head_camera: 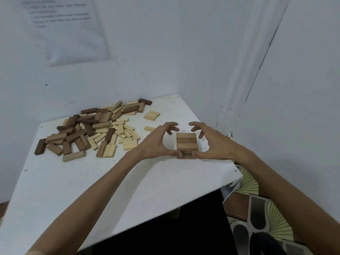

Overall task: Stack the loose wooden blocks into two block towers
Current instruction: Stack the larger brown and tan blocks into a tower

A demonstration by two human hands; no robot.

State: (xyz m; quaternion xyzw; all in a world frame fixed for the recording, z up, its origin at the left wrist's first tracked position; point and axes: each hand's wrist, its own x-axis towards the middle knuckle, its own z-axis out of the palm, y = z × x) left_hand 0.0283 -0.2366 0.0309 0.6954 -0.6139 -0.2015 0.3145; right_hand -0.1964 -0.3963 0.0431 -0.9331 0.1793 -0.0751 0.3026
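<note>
A short block tower (pixel 186 142) of mid-brown wooden blocks stands on the white table (pixel 128 179) near its right side, with three blocks side by side on top. My left hand (pixel 156 143) is at the tower's left and my right hand (pixel 214 142) at its right. Both thumbs touch the tower's lower front layer. The fingers of both hands arch above and behind the tower without closing on it. A big heap of loose blocks (pixel 92 129), dark, mid-brown and pale, lies at the table's back left.
A few pale blocks (pixel 151 115) lie apart behind the tower, and a single one (pixel 150 128) lies by my left fingers. Walls close the table at the back and right, with a printed sheet (pixel 64 28) on the wall. Patterned cloth (pixel 257 208) lies beyond the table's right edge.
</note>
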